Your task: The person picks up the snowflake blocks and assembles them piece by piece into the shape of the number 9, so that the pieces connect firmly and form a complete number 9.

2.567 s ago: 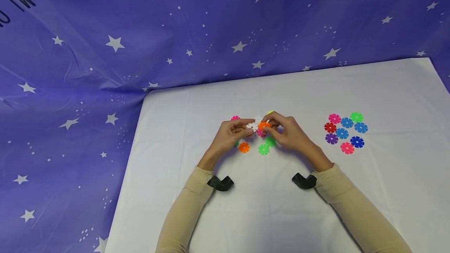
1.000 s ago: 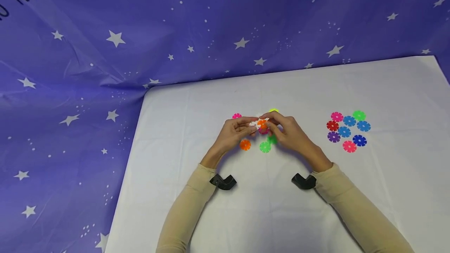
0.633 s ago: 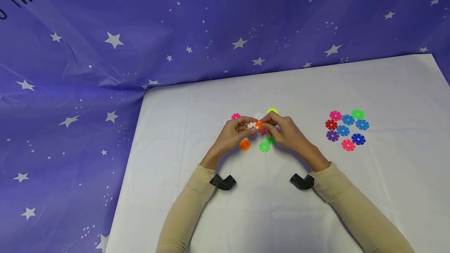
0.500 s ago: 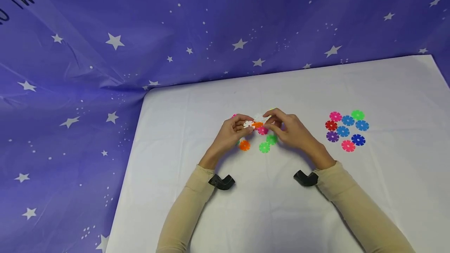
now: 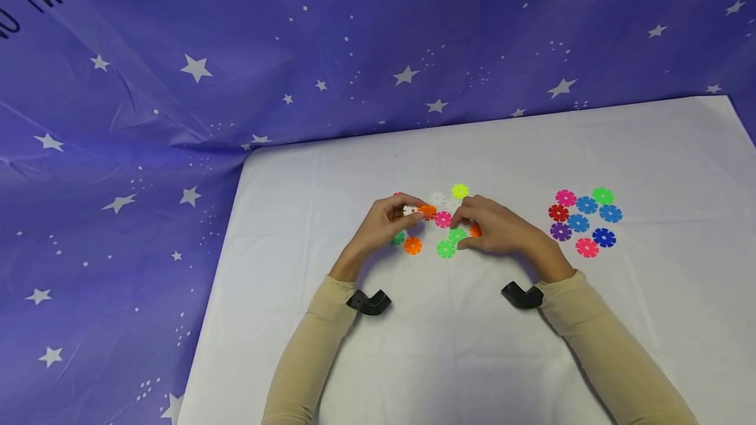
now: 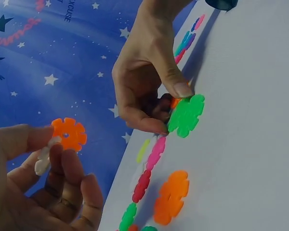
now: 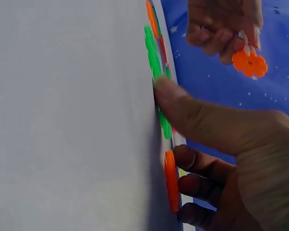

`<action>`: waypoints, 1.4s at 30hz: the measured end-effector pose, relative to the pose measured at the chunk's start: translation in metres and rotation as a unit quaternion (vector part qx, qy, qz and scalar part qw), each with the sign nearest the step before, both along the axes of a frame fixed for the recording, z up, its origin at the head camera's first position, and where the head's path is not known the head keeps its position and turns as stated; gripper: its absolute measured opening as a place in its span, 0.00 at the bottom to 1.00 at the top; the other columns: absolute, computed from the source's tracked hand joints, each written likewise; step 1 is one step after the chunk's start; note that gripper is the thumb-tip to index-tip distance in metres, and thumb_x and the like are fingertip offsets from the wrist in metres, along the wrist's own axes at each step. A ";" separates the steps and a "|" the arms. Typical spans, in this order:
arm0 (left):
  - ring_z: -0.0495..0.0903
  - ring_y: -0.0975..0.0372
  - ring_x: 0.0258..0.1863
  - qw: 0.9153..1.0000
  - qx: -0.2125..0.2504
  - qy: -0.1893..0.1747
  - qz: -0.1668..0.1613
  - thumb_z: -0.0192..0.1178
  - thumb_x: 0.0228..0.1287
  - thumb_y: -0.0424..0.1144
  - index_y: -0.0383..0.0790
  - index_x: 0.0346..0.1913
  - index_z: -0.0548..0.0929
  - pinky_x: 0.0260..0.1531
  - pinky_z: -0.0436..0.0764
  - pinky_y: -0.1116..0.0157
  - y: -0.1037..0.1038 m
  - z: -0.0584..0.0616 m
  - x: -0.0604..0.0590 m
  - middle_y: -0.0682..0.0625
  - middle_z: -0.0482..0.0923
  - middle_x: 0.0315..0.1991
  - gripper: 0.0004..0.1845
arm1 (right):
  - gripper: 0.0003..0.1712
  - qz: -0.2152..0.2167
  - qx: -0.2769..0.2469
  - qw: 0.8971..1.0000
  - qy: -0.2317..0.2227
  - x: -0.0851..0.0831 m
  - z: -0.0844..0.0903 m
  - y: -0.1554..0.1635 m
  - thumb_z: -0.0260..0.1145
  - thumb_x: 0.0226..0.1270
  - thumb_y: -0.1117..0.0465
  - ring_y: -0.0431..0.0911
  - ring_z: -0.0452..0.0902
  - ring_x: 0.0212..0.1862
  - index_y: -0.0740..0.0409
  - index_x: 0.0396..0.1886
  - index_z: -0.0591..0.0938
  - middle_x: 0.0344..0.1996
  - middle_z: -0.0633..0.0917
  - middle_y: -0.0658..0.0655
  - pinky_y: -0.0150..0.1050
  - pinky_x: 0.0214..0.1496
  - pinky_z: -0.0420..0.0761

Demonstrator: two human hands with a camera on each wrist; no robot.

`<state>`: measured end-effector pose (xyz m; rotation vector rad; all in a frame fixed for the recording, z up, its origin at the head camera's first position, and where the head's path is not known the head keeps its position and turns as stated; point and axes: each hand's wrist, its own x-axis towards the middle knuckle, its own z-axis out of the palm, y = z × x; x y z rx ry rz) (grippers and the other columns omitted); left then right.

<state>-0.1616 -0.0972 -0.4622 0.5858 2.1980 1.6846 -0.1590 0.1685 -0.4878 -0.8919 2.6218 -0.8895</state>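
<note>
My left hand [image 5: 380, 223] pinches a white notched plastic disc [image 5: 409, 210] with an orange notched disc [image 5: 428, 212] joined to it, raised off the table. In the left wrist view the orange disc sticks out past the fingertips, and fingers partly cover the white one. My right hand [image 5: 499, 225] is low over the table, its thumb and forefinger spread at the edges of a green disc [image 5: 457, 235]. Another green disc [image 5: 445, 249] overlaps it. Beneath the right palm lies an orange disc [image 5: 476, 230], partly hidden. Whether the thumb touches the green disc is unclear.
Between the hands lie a pink disc [image 5: 442, 219], a yellow disc [image 5: 460, 191], a white disc [image 5: 438, 198] and another orange disc [image 5: 413, 245]. A separate group holding a red disc [image 5: 558, 213] and several others sits to the right on the white tablecloth [image 5: 437, 346].
Both hands were together at the white and orange discs. The right hand has let go and moved down and right to the green discs; the left has shifted slightly left, keeping the joined pair.
</note>
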 end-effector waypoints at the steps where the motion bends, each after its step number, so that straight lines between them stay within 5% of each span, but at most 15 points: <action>1: 0.67 0.55 0.25 1.000 -0.002 0.006 0.000 0.63 0.66 0.34 0.37 0.50 0.84 0.28 0.67 0.69 0.001 -0.001 0.000 0.45 0.82 0.46 0.11 | 0.19 0.001 0.005 1.000 0.001 0.000 -0.001 -0.001 0.80 0.50 0.51 0.42 0.68 0.41 0.47 0.41 0.84 0.35 0.78 0.46 0.41 0.47 0.72; 8: 0.69 0.56 0.25 0.999 0.003 0.020 0.025 0.63 0.67 0.35 0.38 0.46 0.85 0.27 0.69 0.71 0.003 -0.002 0.001 0.46 0.84 0.45 0.08 | 0.19 -0.015 0.005 1.000 0.005 0.002 0.003 -0.003 0.79 0.51 0.54 0.43 0.70 0.40 0.52 0.41 0.82 0.36 0.80 0.48 0.41 0.45 0.74; 13: 0.77 0.56 0.39 0.999 0.000 0.021 0.050 0.64 0.66 0.37 0.38 0.45 0.86 0.38 0.76 0.68 0.004 -0.004 0.001 0.46 0.82 0.45 0.08 | 0.20 -0.045 -0.082 0.995 -0.022 0.003 0.012 -0.003 0.77 0.54 0.61 0.43 0.72 0.34 0.56 0.45 0.80 0.31 0.80 0.50 0.36 0.39 0.76; 18: 0.81 0.43 0.36 0.998 0.018 -0.004 0.054 0.63 0.66 0.36 0.33 0.47 0.84 0.38 0.80 0.52 0.006 -0.004 0.003 0.40 0.81 0.45 0.10 | 0.21 -0.063 -0.188 0.978 -0.065 0.003 0.014 -0.006 0.74 0.57 0.65 0.45 0.70 0.32 0.57 0.50 0.79 0.28 0.77 0.52 0.32 0.34 0.72; 26: 0.78 0.34 0.36 0.999 -0.001 -0.020 0.048 0.62 0.67 0.31 0.28 0.47 0.83 0.30 0.74 0.71 0.011 0.012 0.010 0.37 0.81 0.43 0.10 | 0.21 -0.084 -0.278 0.946 -0.144 0.004 0.014 -0.015 0.72 0.60 0.67 0.45 0.72 0.33 0.64 0.54 0.80 0.34 0.79 0.59 0.32 0.33 0.73; 34: 0.80 0.42 0.33 0.998 -0.013 -0.008 0.060 0.64 0.66 0.37 0.35 0.45 0.85 0.28 0.71 0.73 0.011 -0.007 0.004 0.41 0.82 0.41 0.10 | 0.22 -0.108 -0.289 0.937 -0.163 0.006 0.017 -0.018 0.71 0.62 0.64 0.43 0.72 0.31 0.67 0.55 0.79 0.36 0.81 0.60 0.31 0.31 0.72; 42: 0.63 0.63 0.19 0.998 0.010 0.030 0.054 0.65 0.65 0.37 0.37 0.44 0.85 0.25 0.67 0.71 0.008 -0.009 0.004 0.46 0.82 0.41 0.08 | 0.19 -0.093 -0.301 0.935 -0.166 0.007 0.014 -0.018 0.70 0.62 0.67 0.50 0.78 0.37 0.62 0.53 0.81 0.41 0.83 0.62 0.31 0.34 0.75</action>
